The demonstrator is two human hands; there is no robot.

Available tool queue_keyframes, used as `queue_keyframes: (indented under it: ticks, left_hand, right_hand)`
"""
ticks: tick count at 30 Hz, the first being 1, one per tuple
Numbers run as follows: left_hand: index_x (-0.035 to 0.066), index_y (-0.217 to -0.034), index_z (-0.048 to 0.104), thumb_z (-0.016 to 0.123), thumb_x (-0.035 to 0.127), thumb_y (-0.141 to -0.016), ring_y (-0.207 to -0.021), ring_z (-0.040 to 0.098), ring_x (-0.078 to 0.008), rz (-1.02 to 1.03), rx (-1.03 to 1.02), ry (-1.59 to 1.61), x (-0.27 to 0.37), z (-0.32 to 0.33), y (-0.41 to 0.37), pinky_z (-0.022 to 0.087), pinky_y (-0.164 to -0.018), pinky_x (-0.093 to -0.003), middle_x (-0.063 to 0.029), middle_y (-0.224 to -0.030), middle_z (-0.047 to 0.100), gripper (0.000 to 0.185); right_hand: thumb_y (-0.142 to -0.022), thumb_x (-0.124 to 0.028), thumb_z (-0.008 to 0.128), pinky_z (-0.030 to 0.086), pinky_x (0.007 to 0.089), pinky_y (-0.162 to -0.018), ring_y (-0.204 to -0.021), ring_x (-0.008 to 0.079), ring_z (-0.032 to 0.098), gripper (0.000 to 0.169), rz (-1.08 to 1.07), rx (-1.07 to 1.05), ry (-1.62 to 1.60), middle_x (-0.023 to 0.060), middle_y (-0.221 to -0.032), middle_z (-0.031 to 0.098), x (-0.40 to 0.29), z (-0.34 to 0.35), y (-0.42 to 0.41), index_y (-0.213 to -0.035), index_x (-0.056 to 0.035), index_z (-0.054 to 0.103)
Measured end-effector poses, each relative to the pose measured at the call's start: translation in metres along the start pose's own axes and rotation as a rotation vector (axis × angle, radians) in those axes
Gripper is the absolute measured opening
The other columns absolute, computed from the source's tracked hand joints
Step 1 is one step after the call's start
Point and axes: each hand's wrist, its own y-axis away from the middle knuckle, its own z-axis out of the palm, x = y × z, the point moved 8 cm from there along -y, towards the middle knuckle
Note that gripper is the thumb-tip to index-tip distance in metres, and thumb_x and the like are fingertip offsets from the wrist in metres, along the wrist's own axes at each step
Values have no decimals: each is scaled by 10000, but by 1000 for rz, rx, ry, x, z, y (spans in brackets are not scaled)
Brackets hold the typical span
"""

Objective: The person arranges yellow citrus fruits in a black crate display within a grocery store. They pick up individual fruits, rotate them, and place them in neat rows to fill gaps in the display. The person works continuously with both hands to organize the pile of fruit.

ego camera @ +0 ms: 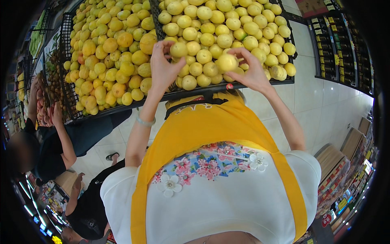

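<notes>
My left hand (163,68) holds a round greenish-yellow fruit (179,49) between thumb and fingers. Another round yellow fruit (227,62), slightly blurred, is in the grasp of my right hand (252,70). Both are held over the near part of a heap of similar fruits (204,56), which look like yellow passion fruit. They fill a black crate (286,81) in front of me. Left of a dark divider (156,21) lies a second heap of yellow-orange fruits (100,55), perhaps small mangoes.
At the left, a person in dark clothes (50,152) reaches among stemmed brown fruit (54,70) and pinkish fruit (42,111). Another person in black (86,201) stands behind, at lower left. Bottle shelves (341,52) rise at right beyond the tiled floor (307,100).
</notes>
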Motion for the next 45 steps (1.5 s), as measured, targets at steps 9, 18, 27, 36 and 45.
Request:
queue_keyframes:
  ticks: [9, 18, 27, 36, 45]
  left_hand:
    - [64, -1099, 558, 764, 145, -656, -1029, 536, -350, 260, 0, -467, -11, 28, -52, 390, -890, -429, -145, -1083, 535, 496]
    - [61, -1166, 537, 787, 152, -688, -1038, 553, -336, 217, -207, -455, -15, 38, -49, 419, -870, -414, -135, -1106, 543, 547]
    - [58, -1267, 513, 785, 169, -750, -1072, 543, -321, 282, -134, -504, -12, 38, -38, 408, -897, -413, -130, -1154, 536, 595]
    - [41, -1216, 535, 796, 176, -726, -1114, 501, -349, 359, -5, -385, 34, 48, -42, 373, -961, -444, -156, -1161, 516, 572]
    - [29, -1124, 601, 752, 154, -751, -1043, 545, -314, 513, -241, -378, 55, 135, -47, 427, -893, -407, -123, -1084, 571, 421]
  right_hand:
    - [-685, -97, 739, 497, 428, -866, -1015, 337, 587, 487, -395, 242, 343, 148, -1069, 601, -25, 19, -92, -1144, -48, 587]
    - [-725, -68, 723, 497, 433, -873, -1067, 365, 557, 564, -298, -29, 432, 160, -1122, 541, 2, 42, -126, -1249, -61, 516]
    - [-771, -82, 707, 458, 440, -926, -1072, 353, 541, 434, -325, 284, 474, 144, -1106, 571, 5, -21, -70, -1178, -45, 565]
    - [-756, -90, 716, 489, 426, -861, -1049, 322, 576, 441, -150, 394, 689, 134, -1071, 584, 39, -101, -59, -1175, -75, 579]
    - [-676, -175, 738, 533, 429, -728, -859, 338, 641, 482, -133, 135, 892, 133, -1015, 583, 44, -85, -89, -1126, -73, 598]
